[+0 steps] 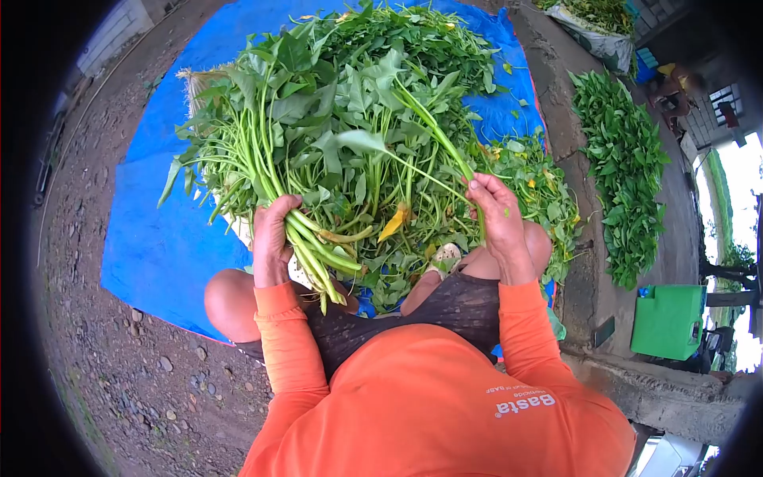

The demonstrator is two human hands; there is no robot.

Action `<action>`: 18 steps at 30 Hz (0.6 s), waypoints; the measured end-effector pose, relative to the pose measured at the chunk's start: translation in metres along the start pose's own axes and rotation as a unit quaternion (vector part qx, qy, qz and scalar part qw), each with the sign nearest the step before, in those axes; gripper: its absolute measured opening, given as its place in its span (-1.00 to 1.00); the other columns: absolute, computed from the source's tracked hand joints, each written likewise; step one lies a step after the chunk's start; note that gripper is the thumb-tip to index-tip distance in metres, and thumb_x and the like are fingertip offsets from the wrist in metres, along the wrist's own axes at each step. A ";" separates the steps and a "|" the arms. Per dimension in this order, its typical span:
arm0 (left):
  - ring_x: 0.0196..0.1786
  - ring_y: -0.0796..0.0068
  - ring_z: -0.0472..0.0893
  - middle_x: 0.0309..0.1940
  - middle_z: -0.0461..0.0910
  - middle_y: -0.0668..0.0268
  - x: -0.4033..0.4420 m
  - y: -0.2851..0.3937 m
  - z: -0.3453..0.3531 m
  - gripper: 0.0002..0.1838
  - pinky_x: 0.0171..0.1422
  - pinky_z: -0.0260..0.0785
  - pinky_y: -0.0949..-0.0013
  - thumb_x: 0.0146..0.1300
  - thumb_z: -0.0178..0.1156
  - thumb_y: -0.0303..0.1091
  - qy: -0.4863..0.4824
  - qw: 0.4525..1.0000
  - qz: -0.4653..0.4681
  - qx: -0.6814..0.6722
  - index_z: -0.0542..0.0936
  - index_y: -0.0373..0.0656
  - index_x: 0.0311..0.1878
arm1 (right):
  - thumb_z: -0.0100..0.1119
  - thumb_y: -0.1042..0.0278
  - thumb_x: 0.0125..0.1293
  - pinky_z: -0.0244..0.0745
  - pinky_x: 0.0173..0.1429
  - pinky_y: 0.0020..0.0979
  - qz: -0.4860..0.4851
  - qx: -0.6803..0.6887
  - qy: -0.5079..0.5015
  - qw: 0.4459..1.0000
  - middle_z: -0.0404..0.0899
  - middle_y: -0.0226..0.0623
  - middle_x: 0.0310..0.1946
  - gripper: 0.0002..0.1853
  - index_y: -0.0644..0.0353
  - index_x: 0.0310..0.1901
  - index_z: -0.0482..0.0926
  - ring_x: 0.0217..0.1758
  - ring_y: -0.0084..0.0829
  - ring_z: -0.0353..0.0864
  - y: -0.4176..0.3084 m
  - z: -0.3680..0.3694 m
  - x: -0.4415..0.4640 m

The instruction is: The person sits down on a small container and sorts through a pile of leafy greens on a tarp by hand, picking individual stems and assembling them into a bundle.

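My left hand (274, 234) is closed round a thick bunch of leafy green stems (258, 151); the cut ends stick out below it and the leaves fan out above. Between the fingertips of my right hand (494, 211) are a few long stems (437, 131), slanting up to the left with leaves at their far end. A large heap of leafy greens (373, 179) lies just beyond and between both hands. One yellow leaf (393, 222) hangs in the middle of it.
The heap rests on a blue tarp (151, 238) over stony ground (159, 358). To the right are another long pile of greens (624, 175), a green container (668, 322) and a filled sack (592, 36). Another person (675, 87) is at the upper right.
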State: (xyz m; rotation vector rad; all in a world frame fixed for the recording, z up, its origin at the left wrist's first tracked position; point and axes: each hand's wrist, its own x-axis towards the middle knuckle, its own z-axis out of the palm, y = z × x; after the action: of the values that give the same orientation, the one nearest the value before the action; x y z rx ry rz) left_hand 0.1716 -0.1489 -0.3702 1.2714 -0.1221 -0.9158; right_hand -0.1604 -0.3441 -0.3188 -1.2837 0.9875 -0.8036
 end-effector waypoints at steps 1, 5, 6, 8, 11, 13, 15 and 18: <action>-0.43 0.33 0.71 -0.40 0.71 0.16 0.001 -0.004 0.001 -0.78 -0.28 0.67 0.29 0.25 0.39 -0.40 0.002 1.000 -0.003 0.001 0.69 -0.37 -0.16 | 0.35 0.24 0.59 0.41 -0.20 -0.60 0.001 0.021 -0.009 1.000 0.63 -0.57 -0.24 -0.73 0.18 0.17 0.70 -0.25 -0.76 0.51 -0.003 -0.001 -0.005; -0.42 0.33 0.72 -0.39 0.71 0.17 0.003 -0.010 0.010 -0.78 -0.27 0.68 0.28 0.25 0.38 -0.43 -0.017 1.000 -0.014 0.000 0.67 -0.38 -0.13 | 0.40 0.30 0.54 0.45 -0.10 -0.57 -0.024 0.061 -0.037 0.997 0.68 -0.53 -0.15 -0.69 0.23 0.19 0.67 -0.16 -0.71 0.56 -0.017 -0.002 -0.004; -0.42 0.33 0.72 -0.39 0.71 0.17 0.001 -0.011 0.014 -0.78 -0.27 0.68 0.29 0.25 0.38 -0.44 -0.017 1.000 -0.021 -0.007 0.67 -0.38 -0.12 | 0.40 0.31 0.54 0.45 -0.09 -0.57 -0.029 0.066 -0.035 0.997 0.68 -0.52 -0.14 -0.69 0.24 0.19 0.67 -0.15 -0.71 0.56 -0.021 -0.002 -0.005; -0.43 0.36 0.71 -0.40 0.71 0.19 -0.003 -0.011 0.024 -0.81 -0.29 0.67 0.32 0.26 0.39 -0.48 -0.025 0.999 -0.022 -0.017 0.67 -0.38 -0.13 | 0.40 0.33 0.54 0.45 -0.04 -0.57 -0.071 0.064 -0.031 0.995 0.68 -0.53 -0.12 -0.71 0.24 0.19 0.67 -0.14 -0.71 0.56 -0.032 0.007 0.000; -0.46 0.37 0.70 -0.41 0.71 0.20 0.007 -0.028 0.024 -0.80 -0.33 0.65 0.32 0.26 0.39 -0.47 -0.046 0.998 -0.036 0.001 0.66 -0.40 -0.12 | 0.39 0.44 0.54 0.49 -0.02 -0.55 -0.131 0.050 -0.001 0.990 0.69 -0.51 -0.12 -0.73 0.26 0.19 0.68 -0.11 -0.70 0.57 -0.028 0.013 0.015; -0.48 0.38 0.69 -0.42 0.70 0.21 0.008 -0.030 0.037 -0.82 -0.36 0.63 0.32 0.26 0.38 -0.48 -0.033 0.999 -0.018 -0.004 0.66 -0.37 -0.14 | 0.38 0.45 0.54 0.51 -0.02 -0.53 -0.203 0.012 0.024 0.979 0.67 -0.49 -0.11 -0.74 0.29 0.18 0.68 -0.11 -0.69 0.57 -0.035 0.028 0.027; -0.48 0.39 0.68 -0.42 0.69 0.23 0.006 -0.035 0.038 -0.83 -0.36 0.62 0.31 0.24 0.39 -0.48 -0.047 0.998 -0.030 -0.005 0.66 -0.35 -0.15 | 0.37 0.46 0.54 0.54 -0.03 -0.46 -0.266 -0.090 0.067 0.958 0.65 -0.40 -0.11 -0.77 0.30 0.14 0.71 -0.11 -0.60 0.59 -0.035 0.041 0.029; -0.47 0.42 0.68 -0.42 0.69 0.26 0.009 -0.041 0.048 -0.80 -0.33 0.60 0.31 0.24 0.42 -0.46 -0.054 0.998 -0.030 0.005 0.68 -0.33 -0.13 | 0.36 0.48 0.52 0.57 -0.03 -0.39 -0.321 -0.195 0.090 0.922 0.63 -0.33 -0.11 -0.80 0.29 0.11 0.73 -0.11 -0.49 0.62 -0.017 0.069 0.037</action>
State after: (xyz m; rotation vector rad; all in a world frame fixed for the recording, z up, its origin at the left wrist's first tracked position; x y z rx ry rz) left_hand 0.1292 -0.1916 -0.3924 1.2397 -0.1747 -1.0363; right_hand -0.0814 -0.3527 -0.3071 -1.9576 0.8989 -1.2879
